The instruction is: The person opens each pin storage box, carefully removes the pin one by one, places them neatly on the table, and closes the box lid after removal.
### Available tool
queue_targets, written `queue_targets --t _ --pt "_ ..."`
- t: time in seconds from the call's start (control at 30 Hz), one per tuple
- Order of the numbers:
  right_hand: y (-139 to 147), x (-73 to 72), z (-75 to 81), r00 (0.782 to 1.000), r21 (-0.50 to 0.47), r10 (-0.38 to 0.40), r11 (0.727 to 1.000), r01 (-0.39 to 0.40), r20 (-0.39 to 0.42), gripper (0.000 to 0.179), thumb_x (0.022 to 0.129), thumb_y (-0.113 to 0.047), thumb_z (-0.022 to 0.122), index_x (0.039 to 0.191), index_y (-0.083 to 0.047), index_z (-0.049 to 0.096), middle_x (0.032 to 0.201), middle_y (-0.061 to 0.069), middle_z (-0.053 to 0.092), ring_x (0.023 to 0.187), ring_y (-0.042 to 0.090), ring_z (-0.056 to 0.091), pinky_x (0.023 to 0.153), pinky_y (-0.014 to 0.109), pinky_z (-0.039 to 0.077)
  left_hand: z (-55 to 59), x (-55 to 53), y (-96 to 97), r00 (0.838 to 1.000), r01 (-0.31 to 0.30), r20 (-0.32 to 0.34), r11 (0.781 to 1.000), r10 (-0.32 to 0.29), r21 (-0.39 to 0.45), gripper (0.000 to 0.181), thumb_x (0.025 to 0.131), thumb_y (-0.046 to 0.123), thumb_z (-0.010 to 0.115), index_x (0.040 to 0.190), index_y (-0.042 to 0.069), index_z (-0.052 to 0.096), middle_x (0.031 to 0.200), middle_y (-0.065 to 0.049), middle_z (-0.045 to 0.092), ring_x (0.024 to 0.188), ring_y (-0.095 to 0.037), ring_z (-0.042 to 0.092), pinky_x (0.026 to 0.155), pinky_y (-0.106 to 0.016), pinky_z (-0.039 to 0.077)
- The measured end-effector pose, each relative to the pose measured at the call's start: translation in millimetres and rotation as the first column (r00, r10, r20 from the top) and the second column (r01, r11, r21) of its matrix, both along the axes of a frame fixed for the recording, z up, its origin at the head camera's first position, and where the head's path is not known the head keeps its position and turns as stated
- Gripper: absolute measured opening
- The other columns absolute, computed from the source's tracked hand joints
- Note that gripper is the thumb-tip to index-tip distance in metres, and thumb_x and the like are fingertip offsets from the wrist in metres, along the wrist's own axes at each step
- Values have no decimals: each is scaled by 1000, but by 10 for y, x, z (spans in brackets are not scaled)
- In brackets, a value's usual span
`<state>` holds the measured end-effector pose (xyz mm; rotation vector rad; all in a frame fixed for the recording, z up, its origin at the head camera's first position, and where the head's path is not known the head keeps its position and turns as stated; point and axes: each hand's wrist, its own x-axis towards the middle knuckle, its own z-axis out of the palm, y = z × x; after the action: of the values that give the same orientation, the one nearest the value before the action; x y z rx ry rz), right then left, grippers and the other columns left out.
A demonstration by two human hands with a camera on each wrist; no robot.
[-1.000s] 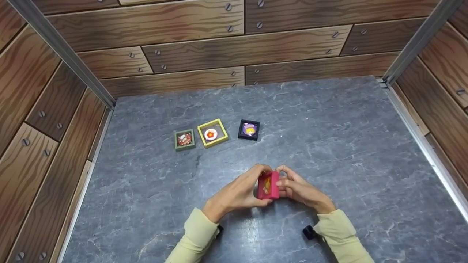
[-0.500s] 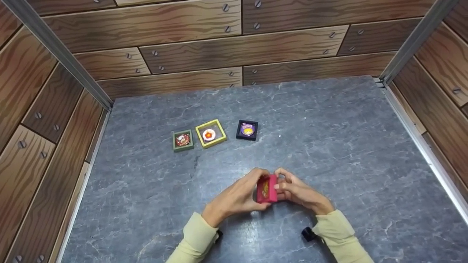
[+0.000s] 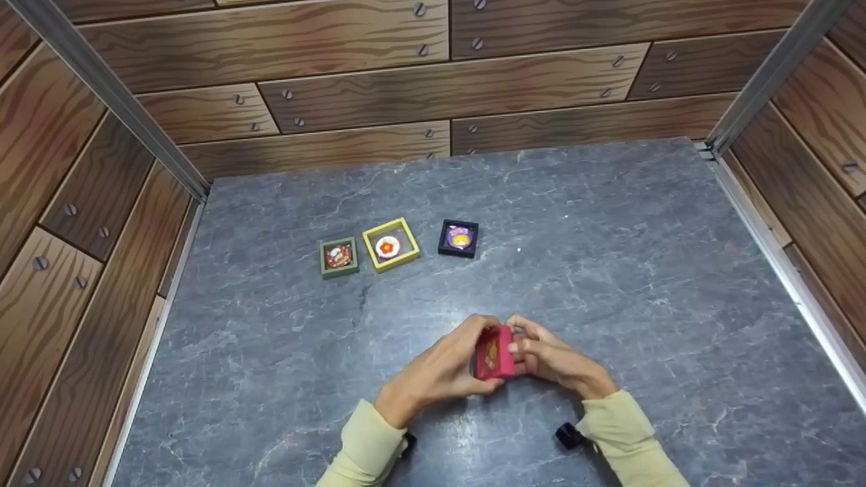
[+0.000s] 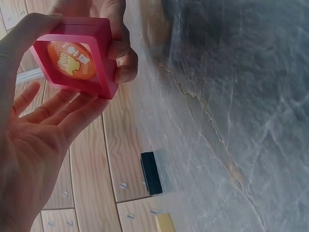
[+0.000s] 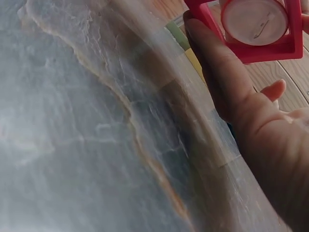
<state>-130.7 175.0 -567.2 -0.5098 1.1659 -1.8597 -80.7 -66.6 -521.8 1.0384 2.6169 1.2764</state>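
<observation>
While a red frame (image 3: 506, 363) is held aloft, more lie beyond

Nearest, I see the left hand (image 3: 441, 360) gripping the frame and the right hand (image 3: 560, 360) pinching its opposite side. Between them — close to both — it stands roughly on edge, its orange badge (image 4: 72, 60) facing the left hand, pin side toward the right. Farther off on the grey tabletop (image 3: 622, 270) lie a green frame (image 3: 340, 272), a yellow frame (image 3: 398, 262) and a black frame (image 3: 457, 253); behind, a wood-print wall (image 3: 352, 101).
</observation>
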Motion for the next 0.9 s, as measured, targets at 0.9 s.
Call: queue_targets --t 0.9 --pt "-274 -42 25 999 121 -51 991 50 9 54 108 -12 54 158 -12 34 140 12 65 118 27 74 109 47 59 -16 12 -483 996 -87 31 994 85 73 91 84 19 89 160 6 41 145 -12 58 135 -23 61 120 -34 51"
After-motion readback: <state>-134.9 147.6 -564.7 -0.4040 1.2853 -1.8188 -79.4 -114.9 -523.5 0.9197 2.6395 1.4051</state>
